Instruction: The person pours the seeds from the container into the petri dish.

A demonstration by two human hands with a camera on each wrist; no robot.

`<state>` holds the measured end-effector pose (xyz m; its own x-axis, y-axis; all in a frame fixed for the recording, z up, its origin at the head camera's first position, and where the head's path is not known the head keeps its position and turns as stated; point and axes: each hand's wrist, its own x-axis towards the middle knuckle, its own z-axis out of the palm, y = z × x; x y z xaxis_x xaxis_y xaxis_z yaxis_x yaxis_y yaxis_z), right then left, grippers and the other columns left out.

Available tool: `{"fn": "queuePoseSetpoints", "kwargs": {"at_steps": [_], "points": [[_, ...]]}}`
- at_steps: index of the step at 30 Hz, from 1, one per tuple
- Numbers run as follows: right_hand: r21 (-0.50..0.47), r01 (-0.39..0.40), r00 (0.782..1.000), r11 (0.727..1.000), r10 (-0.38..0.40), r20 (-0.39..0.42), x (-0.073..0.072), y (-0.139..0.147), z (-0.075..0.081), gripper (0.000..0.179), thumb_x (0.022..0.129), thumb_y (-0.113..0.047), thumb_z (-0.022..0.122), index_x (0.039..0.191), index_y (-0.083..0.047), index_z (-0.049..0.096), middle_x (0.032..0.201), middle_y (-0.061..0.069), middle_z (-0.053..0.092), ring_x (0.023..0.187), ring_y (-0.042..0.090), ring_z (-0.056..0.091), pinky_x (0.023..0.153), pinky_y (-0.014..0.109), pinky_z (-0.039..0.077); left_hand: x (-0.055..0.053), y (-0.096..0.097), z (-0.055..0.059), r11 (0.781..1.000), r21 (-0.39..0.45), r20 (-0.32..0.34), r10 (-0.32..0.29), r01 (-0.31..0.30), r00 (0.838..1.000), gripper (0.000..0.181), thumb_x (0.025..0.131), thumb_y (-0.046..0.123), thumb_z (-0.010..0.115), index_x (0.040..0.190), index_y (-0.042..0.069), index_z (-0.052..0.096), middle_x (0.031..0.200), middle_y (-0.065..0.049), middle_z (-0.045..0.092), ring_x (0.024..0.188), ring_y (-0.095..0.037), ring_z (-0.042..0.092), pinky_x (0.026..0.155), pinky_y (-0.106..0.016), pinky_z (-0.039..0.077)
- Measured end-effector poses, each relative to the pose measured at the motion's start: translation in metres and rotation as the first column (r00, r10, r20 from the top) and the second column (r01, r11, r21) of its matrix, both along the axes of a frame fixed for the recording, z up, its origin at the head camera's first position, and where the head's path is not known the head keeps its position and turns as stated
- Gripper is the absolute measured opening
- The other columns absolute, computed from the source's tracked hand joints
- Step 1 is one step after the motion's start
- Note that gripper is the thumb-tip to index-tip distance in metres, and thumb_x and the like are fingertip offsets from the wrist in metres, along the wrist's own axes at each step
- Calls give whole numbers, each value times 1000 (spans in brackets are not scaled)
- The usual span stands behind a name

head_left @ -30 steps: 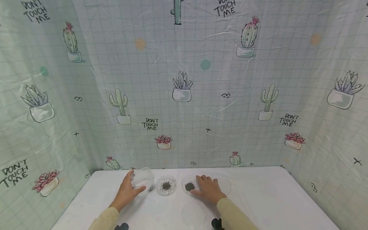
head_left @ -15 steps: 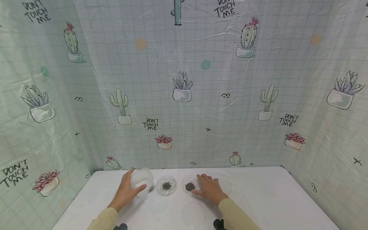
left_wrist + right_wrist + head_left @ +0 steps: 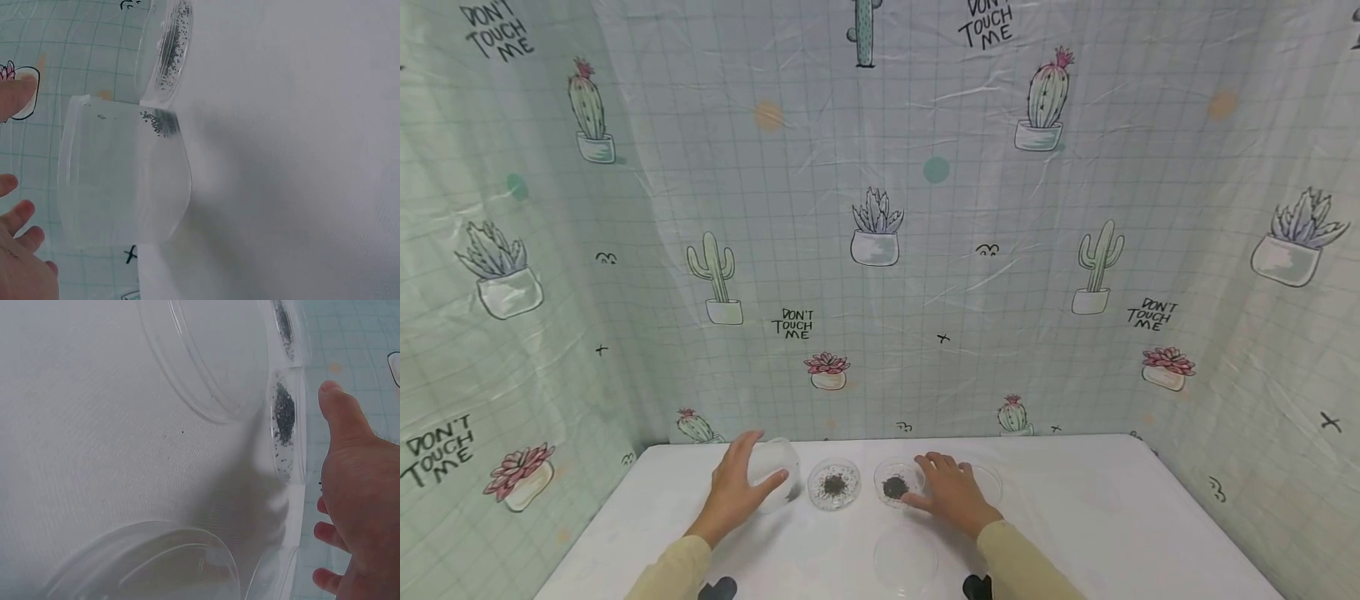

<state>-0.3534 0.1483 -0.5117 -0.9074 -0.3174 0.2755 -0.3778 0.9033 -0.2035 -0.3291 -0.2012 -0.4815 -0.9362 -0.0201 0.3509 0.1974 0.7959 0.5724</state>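
Beside a translucent plastic tub (image 3: pixel 777 483) at the left, my left hand (image 3: pixel 730 490) is held with thumb and fingers spread. In the left wrist view its fingers are apart from the tub (image 3: pixel 109 178), which has dark grains in one bottom corner. Two clear petri dishes stand in the middle: the left dish (image 3: pixel 822 493) has scattered brown-black grains, the right dish (image 3: pixel 883 473) a dark heap. My right hand (image 3: pixel 953 493) hovers by that right dish, thumb towards it. In the right wrist view the fingers hold nothing and stay apart from the dish (image 3: pixel 284 456).
A clear round dish or lid (image 3: pixel 991 483) lies right of my right hand, partly behind it. Another clear round piece (image 3: pixel 906 560) lies nearer the front. Dark rounded objects (image 3: pixel 718 588) show beneath both forearms. A patterned curtain (image 3: pixel 880 333) borders the white table (image 3: pixel 1097 517).
My left hand has risen slightly off the tub, its fingers moving up and right. My right hand has shifted a little to the right. The dishes look unmoved.
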Motion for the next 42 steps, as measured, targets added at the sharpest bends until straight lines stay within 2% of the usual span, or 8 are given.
{"fn": "queuePoseSetpoints", "kwargs": {"at_steps": [4,11,18,24,31,42], "points": [[-17,-22,1000,1000,22,-9,4,0,4,69,83,-55,67,131,-8,55,133,15,55,125,35,51,98,61,43,0,3,1,999,-21,-45,-28,27,999,76,88,39,68,147,9,32,153,-21,28,140,-46,28,109,-73,20],[-35,-29,999,999,30,12,10,-2,10,69,83,-53,68,132,-7,54,135,16,54,128,35,48,102,61,41,-1,8,5,999,-18,-10,-48,48,999,71,90,32,67,148,9,34,154,-19,28,141,-45,28,112,-66,29],[-30,-51,999,998,51,15,10,-1,13,68,84,-54,67,132,-8,54,135,16,55,127,35,50,100,60,43,0,14,9,996,-5,-7,-83,83,996,71,90,31,67,149,9,34,154,-19,28,142,-45,28,113,-64,28],[-23,-54,998,998,55,25,9,-1,12,70,83,-57,65,133,-10,54,136,14,55,127,34,50,101,59,44,0,19,11,996,5,16,-92,92,996,72,90,32,66,149,11,33,155,-18,26,143,-44,26,114,-64,27],[-6,-52,998,999,52,36,11,-4,15,72,82,-60,64,135,-13,53,137,12,54,128,32,50,102,58,43,-3,26,11,994,-4,-1,-105,105,994,73,89,31,68,149,9,33,155,-19,28,142,-44,28,113,-64,29],[4,-55,998,998,55,31,14,-5,17,70,83,-60,63,134,-13,53,137,12,54,129,32,49,103,57,43,-2,39,16,991,-3,14,-135,135,991,70,90,28,68,149,11,33,155,-16,28,143,-41,28,115,-61,29]]}}
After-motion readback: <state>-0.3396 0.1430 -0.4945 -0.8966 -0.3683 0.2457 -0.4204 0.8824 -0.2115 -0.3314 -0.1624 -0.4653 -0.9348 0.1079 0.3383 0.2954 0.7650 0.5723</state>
